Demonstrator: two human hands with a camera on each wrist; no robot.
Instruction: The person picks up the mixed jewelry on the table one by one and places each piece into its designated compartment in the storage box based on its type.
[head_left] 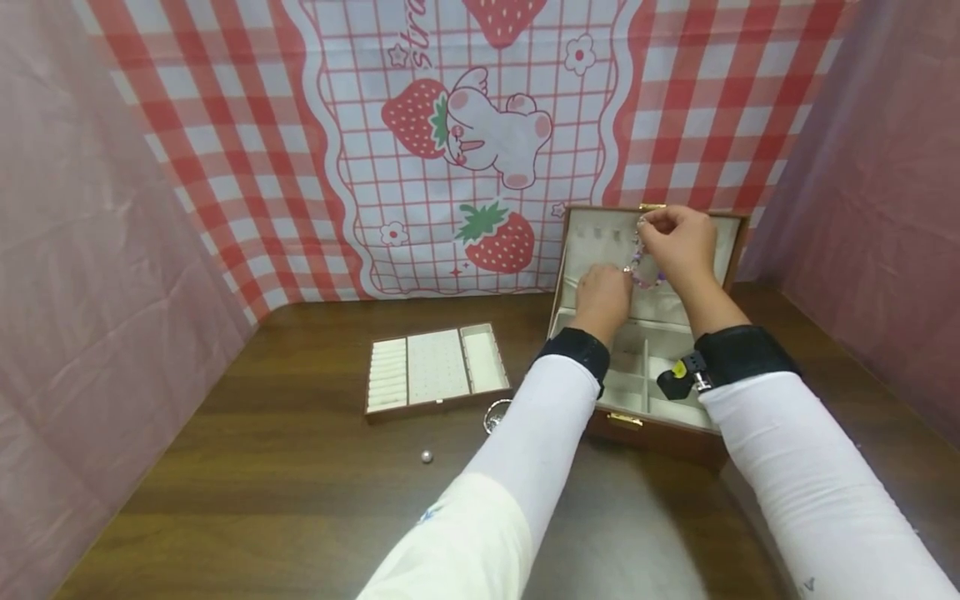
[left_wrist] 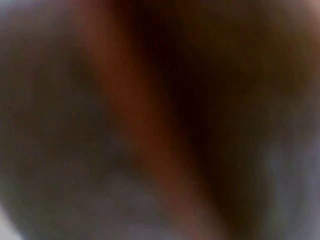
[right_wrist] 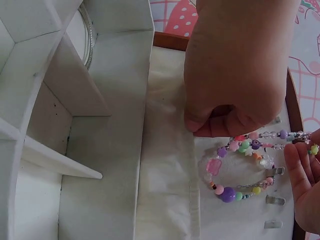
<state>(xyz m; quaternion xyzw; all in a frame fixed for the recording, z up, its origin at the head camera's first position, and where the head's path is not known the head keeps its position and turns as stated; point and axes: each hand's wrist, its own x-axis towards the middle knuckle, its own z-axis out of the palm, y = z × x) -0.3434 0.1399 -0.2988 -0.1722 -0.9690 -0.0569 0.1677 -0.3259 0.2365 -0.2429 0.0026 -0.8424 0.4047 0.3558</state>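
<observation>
My right hand (head_left: 684, 246) pinches a pastel beaded bracelet (head_left: 637, 243) near the top of the jewelry box's raised lid (head_left: 731, 250). In the right wrist view the bracelet (right_wrist: 213, 166) hangs in a loop over the pale lining, beside a row of small hooks (right_wrist: 275, 200). Fingertips of the right hand (right_wrist: 306, 187) are at its upper strand. My left hand (head_left: 603, 293) is lower and to the left, its curled fingers right at the beads; from the right wrist camera, the left hand (right_wrist: 235, 75) covers part of the lining. The left wrist view is a dark blur.
The jewelry box (head_left: 660, 433) stands open with divided compartments; a silver bangle (right_wrist: 89, 42) lies in one. Left of it are a brown-edged tray (head_left: 438, 367), another silver bangle (head_left: 491, 415) partly behind the left sleeve, and a pearl-like ball (head_left: 427, 457) on the wooden table (head_left: 300, 500).
</observation>
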